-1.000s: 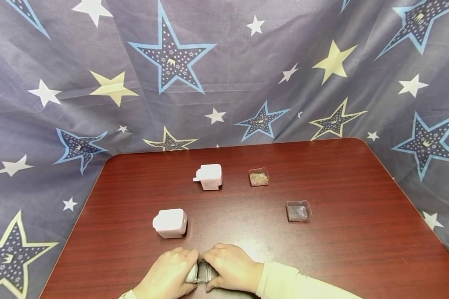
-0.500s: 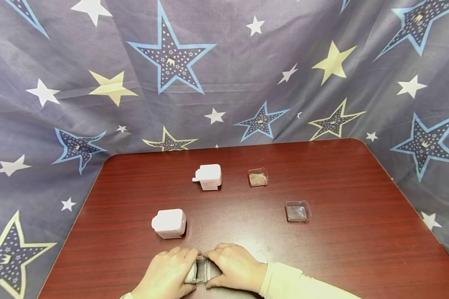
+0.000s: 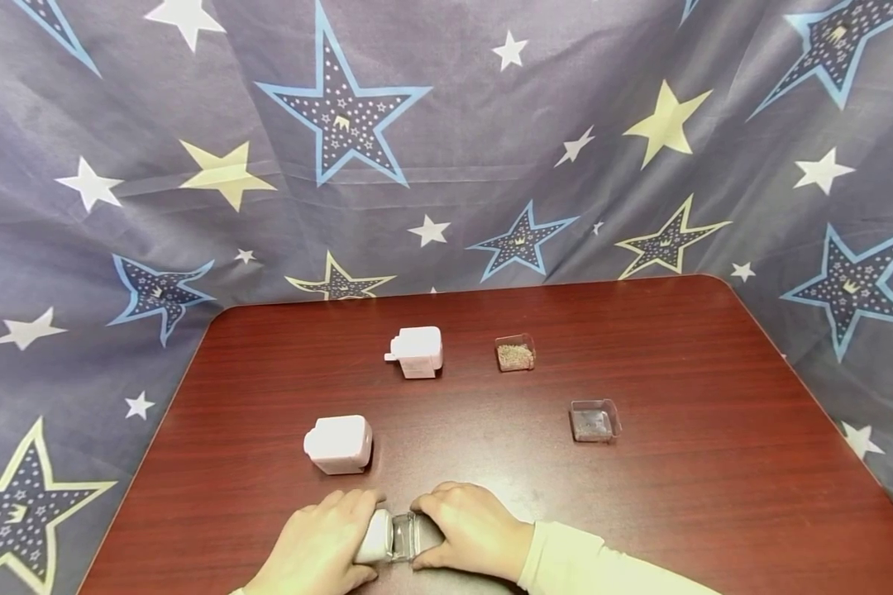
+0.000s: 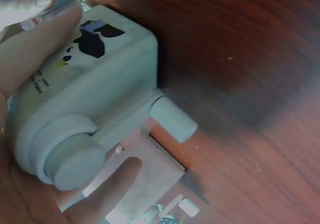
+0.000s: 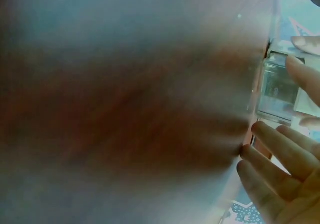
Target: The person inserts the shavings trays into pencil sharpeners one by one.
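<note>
My left hand (image 3: 320,537) grips a white pencil sharpener (image 3: 374,539) at the table's front. Its crank handle (image 4: 172,119) and printed panda picture (image 4: 92,42) show in the left wrist view. A clear shavings drawer (image 3: 404,537) sticks out of the sharpener's right side. The thumb and fingers of my right hand (image 3: 476,533) hold the drawer's outer end; the right wrist view has those fingers (image 5: 280,154) close beside the drawer's corner. Its inner end is hidden in the white body.
Two more white sharpeners stand on the red-brown table (image 3: 685,496), one nearer (image 3: 338,444) and one farther back (image 3: 417,351). To their right lie a clear drawer with pale shavings (image 3: 515,355) and another clear drawer (image 3: 594,420). A starry cloth (image 3: 446,149) hangs behind.
My left hand has shifted slightly left, and more of the sharpener's white body shows between the hands. The right hand is nearly in place. The things on the table have not moved.
</note>
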Motion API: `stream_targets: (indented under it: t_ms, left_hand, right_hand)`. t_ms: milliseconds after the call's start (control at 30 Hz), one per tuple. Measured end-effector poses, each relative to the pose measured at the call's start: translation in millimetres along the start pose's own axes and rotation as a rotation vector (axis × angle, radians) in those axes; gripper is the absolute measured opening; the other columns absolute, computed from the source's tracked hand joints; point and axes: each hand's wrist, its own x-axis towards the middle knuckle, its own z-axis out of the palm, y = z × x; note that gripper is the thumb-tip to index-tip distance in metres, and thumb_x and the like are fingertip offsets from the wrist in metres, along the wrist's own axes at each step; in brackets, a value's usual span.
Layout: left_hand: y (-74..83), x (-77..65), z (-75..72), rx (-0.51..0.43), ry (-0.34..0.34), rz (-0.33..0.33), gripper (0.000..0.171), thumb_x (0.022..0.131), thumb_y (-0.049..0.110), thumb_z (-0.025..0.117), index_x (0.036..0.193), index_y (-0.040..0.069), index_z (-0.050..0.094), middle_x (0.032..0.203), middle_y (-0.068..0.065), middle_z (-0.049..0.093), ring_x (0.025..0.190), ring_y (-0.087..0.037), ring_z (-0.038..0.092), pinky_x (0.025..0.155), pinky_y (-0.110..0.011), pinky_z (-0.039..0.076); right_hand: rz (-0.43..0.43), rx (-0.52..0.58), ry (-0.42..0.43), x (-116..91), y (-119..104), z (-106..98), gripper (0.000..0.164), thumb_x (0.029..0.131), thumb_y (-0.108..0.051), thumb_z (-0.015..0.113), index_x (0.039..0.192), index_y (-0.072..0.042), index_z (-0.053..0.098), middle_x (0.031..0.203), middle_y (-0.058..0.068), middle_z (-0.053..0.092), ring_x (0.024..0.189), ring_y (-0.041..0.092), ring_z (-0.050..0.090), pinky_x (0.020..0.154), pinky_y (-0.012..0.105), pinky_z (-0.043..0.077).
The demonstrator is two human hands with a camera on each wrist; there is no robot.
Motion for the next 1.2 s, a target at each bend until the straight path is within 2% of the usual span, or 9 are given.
stream_targets:
  t_ms: [133,233,400,700,1000,1200]
  left_hand:
    - [-1.3,-1.2,2.8,-0.039,-0.02,-0.027,0.056,0.055,0.034,0.089,0.098,0.015,0.059,0.089,0.006,0.06,0.077,-0.015,0.056,0.053,-0.039,0.048]
    - [-2.4,-1.2,4.8,-0.065,-0.02,-0.028,0.053,0.055,0.032,0.089,0.092,0.017,0.055,0.083,0.008,0.057,0.075,-0.013,0.055,0.051,-0.038,0.047]
    - [-4.0,-1.0,7.0,-0.081,-0.017,-0.013,0.053,0.055,0.032,0.089,0.092,0.016,0.055,0.078,0.009,0.054,0.072,-0.013,0.054,0.052,-0.038,0.047]
    - [-3.0,1.4,5.9,-0.093,-0.032,0.001,0.052,0.056,0.03,0.09,0.09,0.015,0.054,0.076,0.008,0.052,0.071,-0.013,0.054,0.053,-0.038,0.047]
    - [-3.6,1.9,6.3,-0.083,-0.021,0.034,0.051,0.057,0.03,0.088,0.089,0.013,0.052,0.08,0.006,0.057,0.074,-0.015,0.057,0.056,-0.039,0.049]
    - [-4.1,1.6,6.3,-0.08,-0.016,0.034,0.052,0.057,0.029,0.088,0.091,0.012,0.052,0.081,0.005,0.059,0.074,-0.015,0.056,0.055,-0.038,0.049]
  right_hand:
    - [-0.014,-0.003,0.018,1.0,0.0,1.0,0.048,0.071,-0.051,0.079,0.101,-0.014,0.075,0.088,-0.008,0.072,0.081,0.003,0.065,0.078,0.023,0.053]
    - [-0.031,-0.004,0.035,2.0,-0.7,2.5,0.046,0.07,-0.05,0.08,0.099,-0.014,0.075,0.086,-0.008,0.072,0.08,0.003,0.065,0.077,0.022,0.053]
    - [-0.045,-0.016,0.041,4.3,-2.9,3.5,0.044,0.07,-0.049,0.08,0.097,-0.014,0.073,0.085,-0.008,0.072,0.079,0.003,0.065,0.075,0.022,0.053]
    - [-0.02,0.0,0.002,7.6,-6.0,6.3,0.044,0.072,-0.048,0.08,0.098,-0.013,0.072,0.087,-0.008,0.072,0.081,0.002,0.065,0.076,0.022,0.053]
    - [-0.041,-0.01,0.008,15.3,-13.7,11.7,0.043,0.072,-0.047,0.08,0.095,-0.012,0.07,0.086,-0.007,0.072,0.08,0.003,0.065,0.075,0.02,0.052]
    - [-0.004,0.005,-0.027,19.2,-18.2,11.8,0.044,0.073,-0.049,0.079,0.094,-0.012,0.068,0.086,-0.007,0.072,0.079,0.003,0.064,0.071,0.019,0.052]
